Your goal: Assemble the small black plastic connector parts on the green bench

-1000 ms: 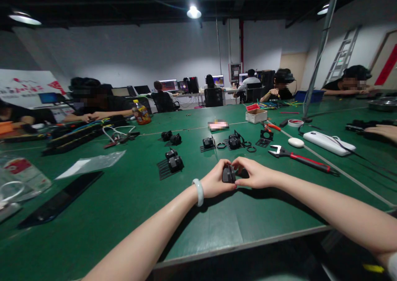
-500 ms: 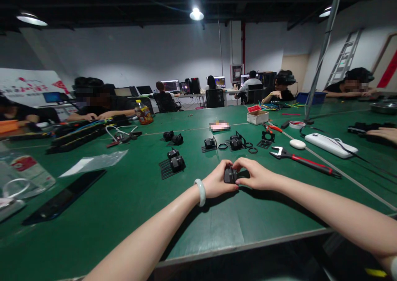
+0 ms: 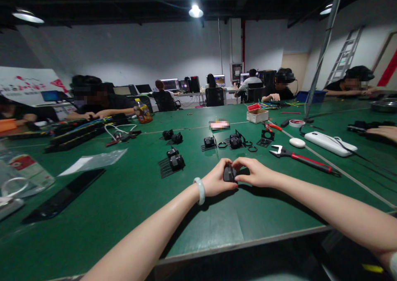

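My left hand [image 3: 217, 178], with a pale bracelet at the wrist, is closed around a small black plastic part [image 3: 228, 173] just above the green table. From the other side, the thumb and fingers of my right hand [image 3: 250, 172] pinch the same part, hiding much of it. Beyond my hands lie similar black parts with slotted plates [image 3: 235, 141], black rings [image 3: 252, 148] and an upright black bracket with a round hole [image 3: 267, 137]. More black housings [image 3: 176, 162] sit to the left. An adjustable wrench [image 3: 302, 160] with a red and black handle rests to the right.
A phone [image 3: 65, 196] and clear bag [image 3: 93, 162] lie left, near a drink bottle [image 3: 142, 111]. A white power bank [image 3: 330, 144], white mouse-like object [image 3: 297, 143] and metal pole [image 3: 322, 58] stand right. Co-workers sit around the table [image 3: 198, 239].
Both hands stay on the black part, which has tilted slightly; my right fingers have shifted a little closer over it. The view has moved slightly. A co-worker's hand at the far right side has lowered.
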The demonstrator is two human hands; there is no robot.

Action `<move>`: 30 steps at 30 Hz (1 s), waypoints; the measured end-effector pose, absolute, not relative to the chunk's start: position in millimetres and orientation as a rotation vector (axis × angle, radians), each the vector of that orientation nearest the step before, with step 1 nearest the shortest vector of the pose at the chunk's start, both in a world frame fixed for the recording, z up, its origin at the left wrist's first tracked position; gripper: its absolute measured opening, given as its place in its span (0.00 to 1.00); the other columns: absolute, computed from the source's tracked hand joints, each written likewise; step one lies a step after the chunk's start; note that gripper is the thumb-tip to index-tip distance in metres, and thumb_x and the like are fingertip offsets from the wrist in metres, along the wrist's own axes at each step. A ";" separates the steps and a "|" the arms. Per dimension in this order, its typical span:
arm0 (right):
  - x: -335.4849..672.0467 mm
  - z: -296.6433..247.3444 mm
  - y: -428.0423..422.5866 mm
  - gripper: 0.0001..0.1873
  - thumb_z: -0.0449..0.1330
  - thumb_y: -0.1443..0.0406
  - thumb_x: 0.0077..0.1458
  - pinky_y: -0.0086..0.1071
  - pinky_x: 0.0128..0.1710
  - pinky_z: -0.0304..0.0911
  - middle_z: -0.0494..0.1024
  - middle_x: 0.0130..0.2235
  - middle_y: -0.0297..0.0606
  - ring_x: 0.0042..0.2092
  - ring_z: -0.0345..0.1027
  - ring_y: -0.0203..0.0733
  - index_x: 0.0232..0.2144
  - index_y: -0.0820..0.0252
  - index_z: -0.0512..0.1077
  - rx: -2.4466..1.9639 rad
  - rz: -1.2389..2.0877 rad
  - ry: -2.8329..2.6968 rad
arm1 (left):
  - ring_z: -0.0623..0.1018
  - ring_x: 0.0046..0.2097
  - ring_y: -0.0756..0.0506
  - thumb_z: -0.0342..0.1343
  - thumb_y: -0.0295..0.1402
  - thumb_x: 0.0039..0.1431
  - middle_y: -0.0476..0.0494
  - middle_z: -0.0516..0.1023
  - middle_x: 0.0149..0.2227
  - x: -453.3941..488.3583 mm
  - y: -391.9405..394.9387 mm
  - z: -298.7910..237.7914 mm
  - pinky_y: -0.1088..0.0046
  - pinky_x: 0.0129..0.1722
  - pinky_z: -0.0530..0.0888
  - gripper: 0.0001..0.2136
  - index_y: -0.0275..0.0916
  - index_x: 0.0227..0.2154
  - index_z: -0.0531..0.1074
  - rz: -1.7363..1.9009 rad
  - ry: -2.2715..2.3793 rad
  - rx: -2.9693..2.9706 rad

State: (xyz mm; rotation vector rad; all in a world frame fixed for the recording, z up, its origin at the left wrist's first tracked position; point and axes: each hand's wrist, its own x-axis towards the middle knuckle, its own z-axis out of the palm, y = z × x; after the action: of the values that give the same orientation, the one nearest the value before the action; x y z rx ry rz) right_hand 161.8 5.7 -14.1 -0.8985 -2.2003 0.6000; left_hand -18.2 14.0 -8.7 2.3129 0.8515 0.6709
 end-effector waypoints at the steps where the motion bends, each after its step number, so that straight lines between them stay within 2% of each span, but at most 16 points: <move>1: 161.9 -14.4 6.0 0.16 0.58 0.69 0.40 0.32 0.37 0.58 0.69 0.35 0.37 0.36 0.63 0.38 0.36 0.62 0.64 -0.898 0.605 -2.197 | 0.65 0.37 0.48 0.55 0.31 0.39 0.47 0.61 0.37 -18.1 13.9 -8.5 0.72 0.37 0.64 0.23 0.36 0.40 0.54 0.672 0.858 2.313; 21: 162.1 -16.7 9.2 0.14 0.53 0.64 0.47 0.32 0.37 0.58 0.70 0.35 0.38 0.37 0.63 0.38 0.38 0.61 0.64 -0.931 0.605 -2.245 | 0.64 0.37 0.48 0.56 0.32 0.40 0.47 0.61 0.37 -18.1 15.3 -7.2 0.72 0.37 0.64 0.24 0.37 0.41 0.53 0.634 0.877 2.336; 30: 161.6 -19.4 8.2 0.15 0.53 0.63 0.47 0.34 0.39 0.56 0.69 0.38 0.40 0.40 0.61 0.40 0.39 0.61 0.63 -0.976 0.480 -2.282 | 0.64 0.37 0.48 0.56 0.32 0.40 0.47 0.60 0.37 -19.1 16.4 -8.3 0.73 0.37 0.64 0.24 0.37 0.41 0.53 0.626 0.887 2.356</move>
State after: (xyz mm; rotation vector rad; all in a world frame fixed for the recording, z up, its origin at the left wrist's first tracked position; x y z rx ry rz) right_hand 161.6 8.2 -19.4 -0.9762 -2.2818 0.4802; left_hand -19.1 16.4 -8.3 2.3564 0.8869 0.6261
